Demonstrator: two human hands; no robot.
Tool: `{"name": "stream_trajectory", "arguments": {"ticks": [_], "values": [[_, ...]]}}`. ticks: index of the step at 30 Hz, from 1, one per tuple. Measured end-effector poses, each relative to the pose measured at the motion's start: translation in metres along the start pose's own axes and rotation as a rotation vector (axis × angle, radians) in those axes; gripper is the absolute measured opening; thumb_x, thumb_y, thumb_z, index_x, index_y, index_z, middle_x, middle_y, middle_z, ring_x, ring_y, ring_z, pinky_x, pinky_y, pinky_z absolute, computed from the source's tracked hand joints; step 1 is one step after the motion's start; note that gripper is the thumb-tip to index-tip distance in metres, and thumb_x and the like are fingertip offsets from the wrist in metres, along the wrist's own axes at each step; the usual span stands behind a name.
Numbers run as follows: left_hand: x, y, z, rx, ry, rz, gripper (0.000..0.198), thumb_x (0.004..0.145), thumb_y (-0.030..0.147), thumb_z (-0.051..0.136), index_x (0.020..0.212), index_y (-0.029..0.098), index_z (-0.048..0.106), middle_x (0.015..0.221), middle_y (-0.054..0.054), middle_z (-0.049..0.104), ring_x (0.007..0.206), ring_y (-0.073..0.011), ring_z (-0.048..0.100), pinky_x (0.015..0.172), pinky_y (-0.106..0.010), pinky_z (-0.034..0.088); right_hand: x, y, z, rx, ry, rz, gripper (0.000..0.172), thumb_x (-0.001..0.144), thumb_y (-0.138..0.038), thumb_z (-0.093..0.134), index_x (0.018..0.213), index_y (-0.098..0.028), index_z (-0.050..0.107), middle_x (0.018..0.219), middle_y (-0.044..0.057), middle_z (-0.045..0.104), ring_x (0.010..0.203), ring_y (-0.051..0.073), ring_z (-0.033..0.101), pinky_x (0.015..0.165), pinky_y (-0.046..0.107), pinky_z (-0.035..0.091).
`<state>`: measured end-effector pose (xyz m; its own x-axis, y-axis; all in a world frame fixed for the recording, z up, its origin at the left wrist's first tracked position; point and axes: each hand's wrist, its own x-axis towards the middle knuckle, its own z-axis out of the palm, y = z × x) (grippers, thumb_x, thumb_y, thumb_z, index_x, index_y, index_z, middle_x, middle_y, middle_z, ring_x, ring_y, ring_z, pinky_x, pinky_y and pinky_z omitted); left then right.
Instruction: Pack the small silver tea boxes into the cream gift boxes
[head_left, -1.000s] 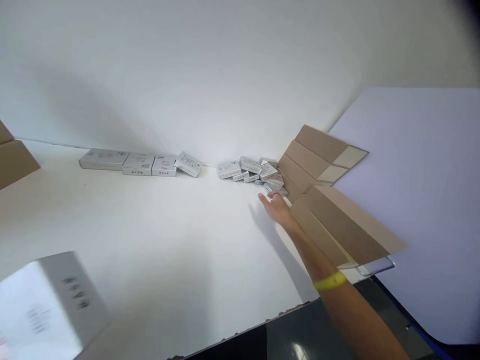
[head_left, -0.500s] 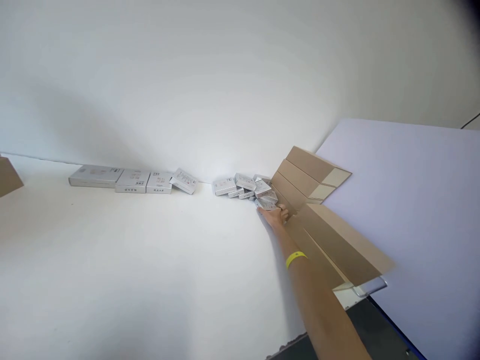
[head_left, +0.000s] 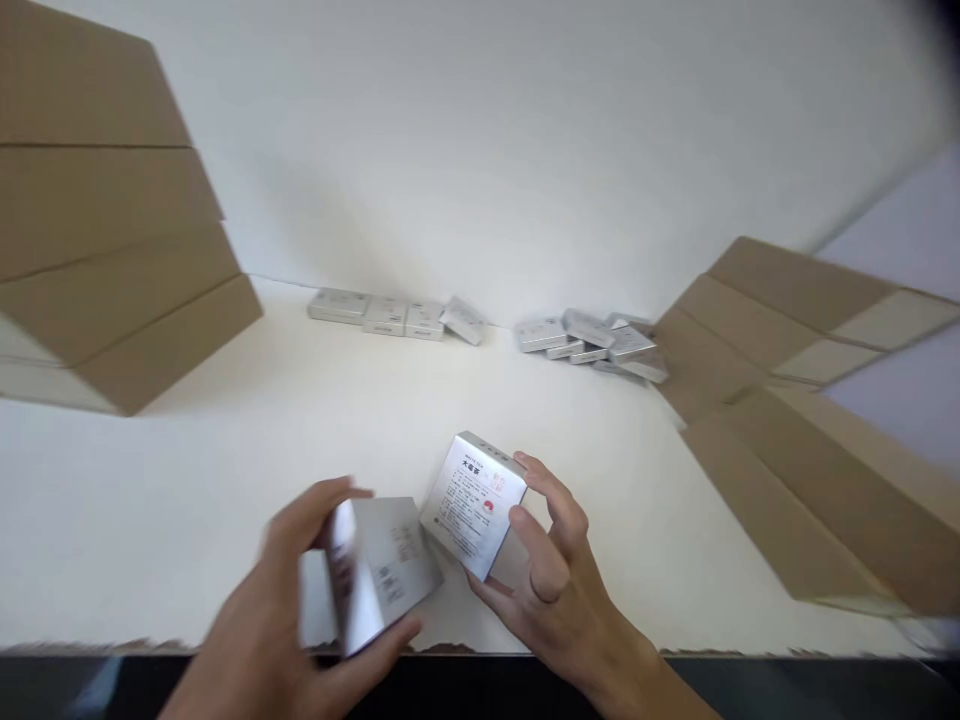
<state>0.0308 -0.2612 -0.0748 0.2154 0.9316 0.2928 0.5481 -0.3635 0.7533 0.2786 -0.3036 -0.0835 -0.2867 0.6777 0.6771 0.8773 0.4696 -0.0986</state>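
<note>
Close to the table's front edge, my left hand (head_left: 289, 600) is closed round a silver tea box (head_left: 394, 560), its lettered face turned partly up. My right hand (head_left: 551, 560) grips another silver tea box (head_left: 472, 505) by its sides, with printed text and a small red mark facing me. The two boxes are tilted toward each other, and their near edges meet or nearly meet. Motion blurs the left box and hand a little, so whether more than one box is in that hand cannot be made out.
Along the wall lie a row of flat silver boxes (head_left: 386, 315) and a loose pile of several more (head_left: 600, 340). Brown cardboard boxes stand at the left (head_left: 97, 200) and right (head_left: 795, 480). The white table (head_left: 225, 480) has a ragged front edge.
My right hand has come back from the pile by the right cardboard box and now holds a tea box near me. My left hand has come into view with another, and the view has turned left.
</note>
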Motion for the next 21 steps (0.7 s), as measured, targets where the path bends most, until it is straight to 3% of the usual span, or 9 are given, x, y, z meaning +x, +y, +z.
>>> {"name": "stream_trajectory", "arguments": {"ticks": [2, 7, 10, 14, 18, 21], "values": [[0.007, 0.015, -0.002, 0.032, -0.068, -0.067, 0.07, 0.077, 0.051, 0.071, 0.136, 0.035, 0.037, 0.135, -0.007, 0.054, 0.115, -0.0319, 0.062, 0.091, -0.053, 0.057, 0.012, -0.015, 0.015, 0.012, 0.027, -0.094, 0.078, 0.075, 0.0, 0.071, 0.135, -0.015, 0.025, 0.142, 0.02, 0.022, 0.139, 0.04, 0.033, 0.107, 0.066, 0.046], [0.009, 0.018, 0.004, -0.07, -0.012, -0.104, 0.076, 0.075, 0.042, 0.073, 0.137, 0.033, 0.031, 0.142, -0.01, 0.045, 0.121, -0.0299, 0.059, 0.091, -0.046, 0.059, 0.025, -0.027, 0.033, 0.075, 0.081, -0.113, 0.076, 0.075, 0.002, 0.069, 0.136, -0.016, 0.027, 0.143, 0.019, 0.024, 0.138, 0.041, 0.035, 0.104, 0.067, 0.049], [0.004, 0.012, 0.005, -0.187, -0.02, -0.136, 0.072, 0.077, 0.039, 0.072, 0.136, 0.032, 0.03, 0.143, -0.01, 0.043, 0.128, -0.0299, 0.054, 0.099, -0.047, 0.054, 0.023, -0.021, 0.024, 0.148, 0.102, -0.038, 0.076, 0.079, -0.007, 0.071, 0.139, -0.019, 0.026, 0.142, 0.019, 0.028, 0.136, 0.038, 0.039, 0.099, 0.062, 0.055], [0.008, 0.016, 0.0, -0.41, -0.174, -0.354, 0.075, 0.074, 0.039, 0.076, 0.134, 0.031, 0.031, 0.134, -0.01, 0.054, 0.129, -0.0328, 0.05, 0.102, -0.049, 0.049, 0.024, -0.013, 0.0, 0.203, 0.236, 0.089, 0.086, 0.071, -0.012, 0.081, 0.14, -0.022, 0.031, 0.136, 0.017, 0.035, 0.127, 0.036, 0.048, 0.091, 0.057, 0.06], [0.013, 0.02, -0.006, -0.783, -0.186, -0.506, 0.075, 0.073, 0.052, 0.079, 0.133, 0.024, 0.043, 0.132, -0.013, 0.058, 0.126, -0.0372, 0.052, 0.103, -0.048, 0.045, 0.026, -0.024, -0.012, 0.322, 0.313, 0.219, 0.077, 0.07, -0.024, 0.082, 0.135, -0.023, 0.042, 0.133, 0.015, 0.037, 0.121, 0.037, 0.052, 0.093, 0.059, 0.059], [0.012, 0.022, -0.006, -1.191, -0.278, -0.691, 0.075, 0.082, 0.074, 0.057, 0.134, 0.02, 0.052, 0.132, -0.014, 0.061, 0.128, -0.0392, 0.05, 0.104, -0.048, 0.044, 0.024, -0.033, -0.002, 0.448, 0.462, 0.224, 0.07, 0.072, -0.032, 0.08, 0.134, -0.025, 0.048, 0.131, 0.014, 0.045, 0.121, 0.039, 0.053, 0.093, 0.062, 0.058]]}}
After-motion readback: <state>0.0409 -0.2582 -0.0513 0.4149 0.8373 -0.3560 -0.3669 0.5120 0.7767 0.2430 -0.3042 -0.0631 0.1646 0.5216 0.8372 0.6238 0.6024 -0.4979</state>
